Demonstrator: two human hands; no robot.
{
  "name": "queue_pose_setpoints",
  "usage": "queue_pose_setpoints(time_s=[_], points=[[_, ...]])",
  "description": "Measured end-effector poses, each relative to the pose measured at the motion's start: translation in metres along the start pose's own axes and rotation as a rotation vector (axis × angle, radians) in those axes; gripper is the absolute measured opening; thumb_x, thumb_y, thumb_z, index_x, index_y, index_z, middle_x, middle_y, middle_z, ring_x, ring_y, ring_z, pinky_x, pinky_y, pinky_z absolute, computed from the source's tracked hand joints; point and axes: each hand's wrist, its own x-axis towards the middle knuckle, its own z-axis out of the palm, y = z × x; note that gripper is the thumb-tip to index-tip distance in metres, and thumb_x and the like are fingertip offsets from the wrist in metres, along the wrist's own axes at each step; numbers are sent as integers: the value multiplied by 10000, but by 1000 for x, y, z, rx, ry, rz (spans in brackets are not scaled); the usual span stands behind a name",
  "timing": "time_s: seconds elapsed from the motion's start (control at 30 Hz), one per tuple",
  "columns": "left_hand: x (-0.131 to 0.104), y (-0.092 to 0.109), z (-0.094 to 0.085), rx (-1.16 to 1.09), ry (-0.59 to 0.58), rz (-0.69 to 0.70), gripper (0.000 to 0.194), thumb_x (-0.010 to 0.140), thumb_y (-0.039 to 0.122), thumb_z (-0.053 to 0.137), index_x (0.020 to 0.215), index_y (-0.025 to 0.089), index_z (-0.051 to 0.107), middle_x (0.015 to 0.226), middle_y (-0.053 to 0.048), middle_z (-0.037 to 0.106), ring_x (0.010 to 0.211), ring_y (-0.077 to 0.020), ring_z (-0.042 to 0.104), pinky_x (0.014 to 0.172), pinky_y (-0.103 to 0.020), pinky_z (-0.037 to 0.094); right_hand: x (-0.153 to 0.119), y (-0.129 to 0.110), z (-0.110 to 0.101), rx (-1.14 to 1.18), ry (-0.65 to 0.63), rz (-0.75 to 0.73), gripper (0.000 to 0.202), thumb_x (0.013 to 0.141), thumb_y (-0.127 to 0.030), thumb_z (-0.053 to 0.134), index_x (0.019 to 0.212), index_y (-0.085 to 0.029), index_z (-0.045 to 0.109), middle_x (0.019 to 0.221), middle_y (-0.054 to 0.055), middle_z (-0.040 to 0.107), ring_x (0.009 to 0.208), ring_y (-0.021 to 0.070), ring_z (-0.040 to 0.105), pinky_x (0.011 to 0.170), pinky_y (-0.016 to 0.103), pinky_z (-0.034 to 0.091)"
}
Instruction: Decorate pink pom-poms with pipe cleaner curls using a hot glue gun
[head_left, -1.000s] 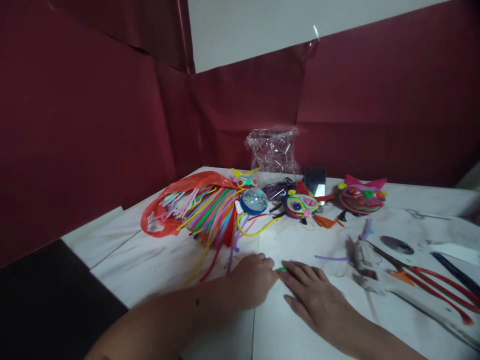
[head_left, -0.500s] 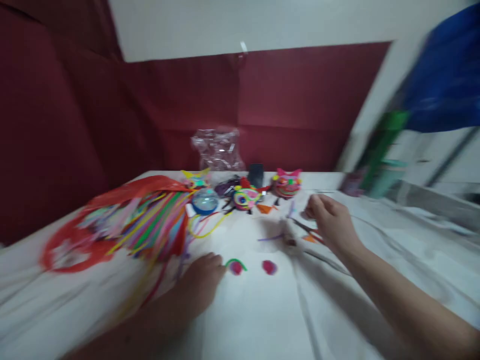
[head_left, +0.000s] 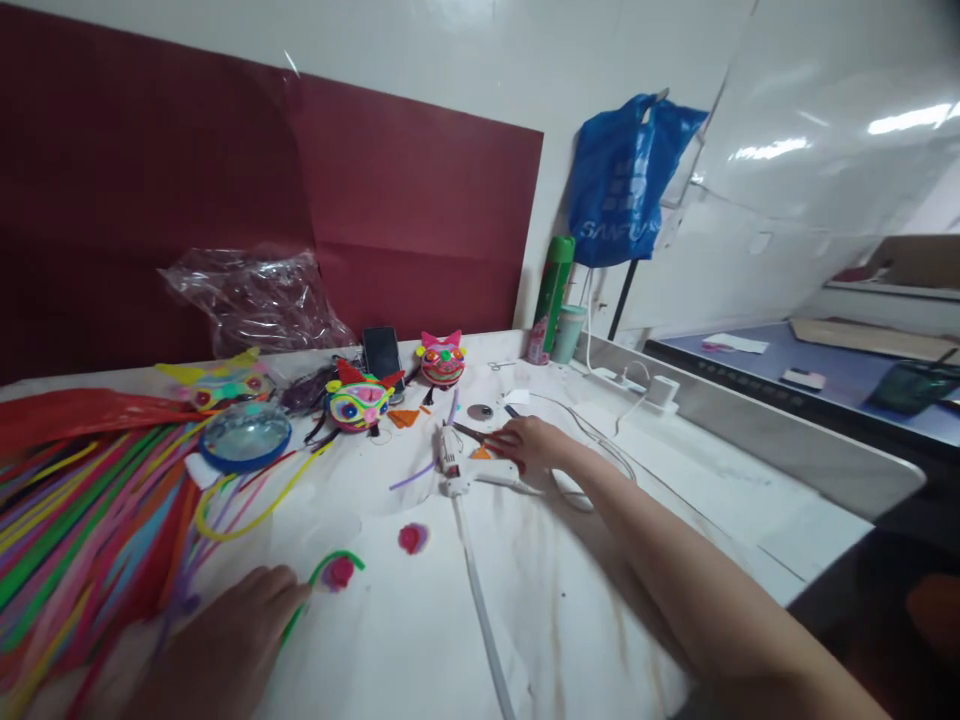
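My left hand (head_left: 251,610) is closed on a green pipe cleaner (head_left: 341,556), which curves around a pink and purple coil (head_left: 340,574). A second pink and purple coil (head_left: 412,539) lies to its right. My right hand (head_left: 529,443) has its fingers on the handles of the scissors (head_left: 480,434), whose blades point left. Just in front of it, a white glue gun (head_left: 453,462) lies on the table with a glue stick (head_left: 481,610) stretching toward me. Beside the glue gun is a purple pipe cleaner piece (head_left: 411,480).
Colorful pipe cleaners (head_left: 82,530) spread at the left, near a blue-rimmed round container (head_left: 246,437). Several decorated heads, one pink-eared (head_left: 442,358), and a phone (head_left: 383,352) stand at the back. A green can (head_left: 553,295) and power strip (head_left: 630,386) are at the right.
The view has turned to the right. My right hand has come down onto the scissors; before, it was raised near them. My left hand still holds the green pipe cleaner.
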Motion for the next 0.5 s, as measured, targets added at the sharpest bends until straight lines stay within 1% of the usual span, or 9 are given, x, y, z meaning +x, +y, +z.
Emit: queue_pose_setpoints(time_s=[0.07, 0.13, 0.17, 0.23, 0.3, 0.4, 0.5], points=[[0, 10, -13, -1, -50, -16, 471, 803, 4, 334, 1030, 221, 685, 972, -65, 674, 950, -203, 609, 864, -314, 467, 1, -1, 13, -89, -80, -24, 226, 794, -418, 653, 797, -193, 680, 690, 41, 685, 637, 177, 623, 597, 247, 426], [1, 19, -24, 11, -147, -30, 466, 783, -25, 335, 1009, 188, 683, 1014, -82, 660, 991, -208, 593, 884, -326, 458, 2, -2, 22, -166, -125, -41, 207, 862, -363, 592, 873, -172, 670, 814, 86, 703, 748, 198, 647, 662, 256, 430], [1, 22, -29, 16, -189, -64, 466, 775, -38, 336, 1002, 179, 681, 1006, -84, 656, 981, -205, 590, 877, -324, 458, 3, -1, 25, -201, -140, -44, 208, 880, -344, 574, 890, -155, 660, 851, 111, 701, 780, 209, 649, 680, 263, 429], [2, 26, -35, -1, -244, -83, 437, 787, -35, 353, 1007, 167, 672, 1002, -89, 641, 968, -197, 582, 869, -316, 455, 4, 1, 30, -254, -156, -38, 224, 904, -338, 542, 919, -136, 636, 889, 144, 688, 797, 224, 647, 680, 274, 427], [2, 29, -38, -11, -273, -100, 424, 784, -38, 373, 1007, 172, 665, 988, -83, 633, 945, -188, 576, 851, -307, 454, 4, 6, 31, -299, -145, -17, 249, 922, -342, 507, 981, -124, 611, 947, 169, 665, 799, 234, 644, 664, 284, 424], [1, 31, -40, -29, -276, -121, 380, 804, -21, 386, 985, 165, 663, 969, -83, 626, 920, -187, 570, 824, -300, 451, 3, 13, 27, -368, -113, 20, 291, 897, -315, 535, 1102, -112, 574, 1028, 187, 620, 788, 238, 644, 642, 285, 414], [0, 30, -38, -32, -264, -117, 352, 818, -4, 404, 985, 165, 664, 964, -84, 620, 924, -194, 568, 829, -306, 445, 3, 20, 18, -435, -74, 55, 293, 883, -249, 523, 1141, -120, 571, 1014, 182, 603, 768, 253, 643, 604, 285, 393]])
